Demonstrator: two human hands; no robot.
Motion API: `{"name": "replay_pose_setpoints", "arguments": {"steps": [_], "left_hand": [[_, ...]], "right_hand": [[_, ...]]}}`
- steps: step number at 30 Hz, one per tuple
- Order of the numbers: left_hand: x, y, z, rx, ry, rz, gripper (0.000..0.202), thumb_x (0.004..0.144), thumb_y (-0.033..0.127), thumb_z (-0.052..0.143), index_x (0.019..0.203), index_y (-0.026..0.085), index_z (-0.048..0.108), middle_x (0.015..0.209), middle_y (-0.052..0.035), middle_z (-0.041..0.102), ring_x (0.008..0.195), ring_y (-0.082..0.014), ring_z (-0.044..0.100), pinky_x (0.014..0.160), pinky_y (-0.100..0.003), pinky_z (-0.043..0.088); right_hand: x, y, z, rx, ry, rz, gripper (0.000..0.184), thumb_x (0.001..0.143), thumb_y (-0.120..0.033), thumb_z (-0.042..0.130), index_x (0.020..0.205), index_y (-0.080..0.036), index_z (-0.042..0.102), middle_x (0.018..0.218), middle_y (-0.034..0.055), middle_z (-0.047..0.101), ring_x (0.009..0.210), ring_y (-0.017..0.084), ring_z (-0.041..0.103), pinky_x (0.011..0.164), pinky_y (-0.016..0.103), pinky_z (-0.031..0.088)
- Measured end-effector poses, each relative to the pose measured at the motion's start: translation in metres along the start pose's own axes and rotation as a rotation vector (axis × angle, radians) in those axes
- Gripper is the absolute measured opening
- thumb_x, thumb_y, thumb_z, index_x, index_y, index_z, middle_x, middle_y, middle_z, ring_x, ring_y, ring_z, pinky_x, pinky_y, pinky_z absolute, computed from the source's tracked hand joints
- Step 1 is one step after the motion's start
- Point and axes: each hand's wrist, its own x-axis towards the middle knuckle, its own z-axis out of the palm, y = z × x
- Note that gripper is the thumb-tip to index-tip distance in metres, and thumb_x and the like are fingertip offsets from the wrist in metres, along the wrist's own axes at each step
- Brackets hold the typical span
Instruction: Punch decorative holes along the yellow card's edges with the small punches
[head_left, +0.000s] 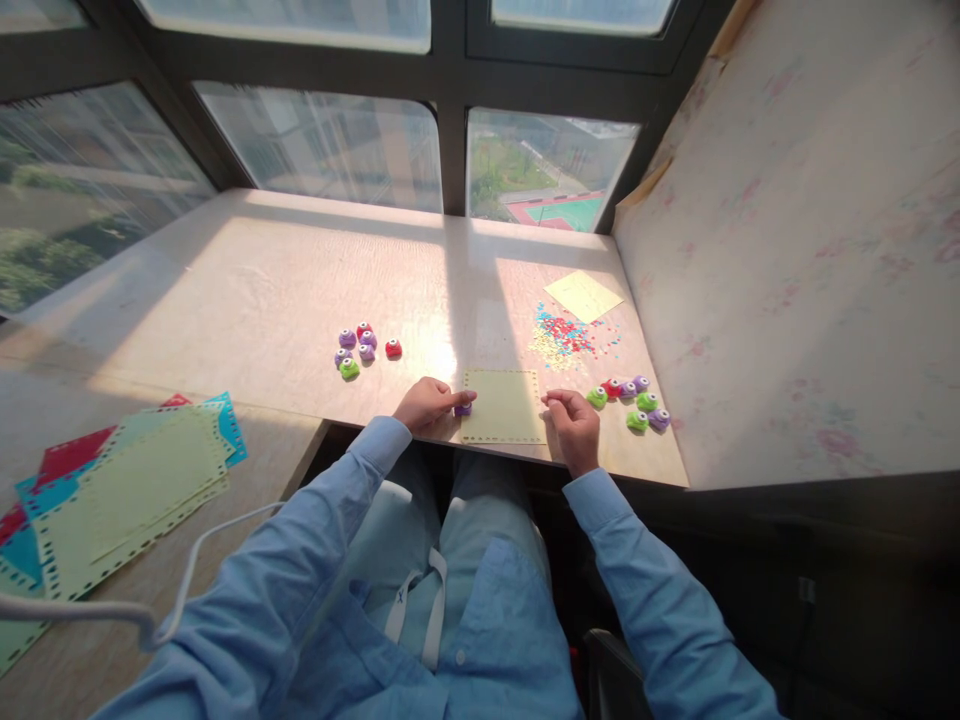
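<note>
A pale yellow sheet of paper (501, 408) lies at the table's front edge, with small punched holes along its borders. At its left edge, my left hand (429, 402) is closed round a purple craft punch (463, 410), the thumb on top. The punch sits over the paper's border; its jaw is hidden. My right hand (574, 420) is closed in a pinch, thumb and forefinger at the right edge of the sheet. Several punches in purple, red and green (367, 340) stand beyond my left hand, and a second group (637, 400) stands right of my right hand.
Red, blue and yellow paper bits (562, 338) are scattered at the right, near another yellow sheet (583, 297). Punched coloured sheets (135, 485) overlap on the left surface, with a white cable (196, 550) nearby. A papered wall (810, 250) bounds the right; windows (330, 140) stand behind.
</note>
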Motion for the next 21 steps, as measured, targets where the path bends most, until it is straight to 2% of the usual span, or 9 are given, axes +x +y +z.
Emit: {"name": "replay_pose_setpoints", "arguments": {"steps": [3,7,10,14,18,21], "left_hand": [[-0.002,-0.001,0.003,0.053,0.028,0.03,0.063,0.075,0.067,0.071,0.047,0.022,0.038,0.032,0.0044,0.035,0.032,-0.008,0.034,0.039,-0.025,0.02],[-0.002,0.001,0.005,0.217,0.069,0.021,0.052,0.082,0.063,0.064,0.055,0.021,0.047,0.04,0.0012,0.049,0.039,-0.0124,0.047,0.044,-0.026,0.029],[-0.001,0.007,0.006,0.4,0.086,0.049,0.044,0.085,0.058,0.06,0.063,0.021,0.053,0.055,-0.0024,0.062,0.053,-0.016,0.057,0.052,-0.027,0.035],[0.0,0.02,0.007,0.644,0.023,0.066,0.045,0.091,0.055,0.048,0.069,0.019,0.065,0.079,-0.0094,0.072,0.077,-0.023,0.065,0.066,-0.031,0.043],[0.002,0.028,0.007,0.674,-0.062,0.007,0.044,0.092,0.053,0.045,0.08,0.02,0.072,0.095,-0.0119,0.075,0.092,-0.0266,0.067,0.08,-0.034,0.047],[0.005,0.027,0.008,0.641,-0.055,-0.008,0.04,0.09,0.051,0.049,0.078,0.02,0.071,0.093,-0.0125,0.075,0.093,-0.0275,0.068,0.083,-0.035,0.048]], "right_hand": [[-0.001,-0.002,0.0,-0.018,-0.005,-0.01,0.019,0.078,-0.034,0.065,0.086,-0.019,0.071,0.086,0.0055,0.074,0.085,0.022,0.069,0.075,0.036,0.058],[-0.004,-0.005,0.001,-0.052,-0.015,-0.04,0.018,0.078,-0.033,0.064,0.085,-0.019,0.071,0.085,0.005,0.074,0.083,0.021,0.069,0.076,0.036,0.057],[-0.005,-0.005,0.001,-0.09,-0.014,-0.058,0.018,0.078,-0.033,0.063,0.085,-0.019,0.071,0.085,0.0049,0.074,0.082,0.021,0.069,0.077,0.036,0.057],[-0.006,-0.003,0.001,-0.129,-0.037,-0.07,0.019,0.078,-0.034,0.063,0.086,-0.019,0.072,0.085,0.0052,0.075,0.083,0.022,0.07,0.079,0.037,0.057],[-0.007,-0.002,0.0,-0.13,-0.041,-0.072,0.019,0.079,-0.034,0.062,0.086,-0.019,0.072,0.086,0.005,0.075,0.082,0.021,0.07,0.077,0.036,0.057],[-0.007,-0.003,0.001,-0.126,-0.04,-0.074,0.019,0.079,-0.034,0.061,0.086,-0.02,0.072,0.086,0.0048,0.075,0.081,0.021,0.07,0.077,0.035,0.057]]}}
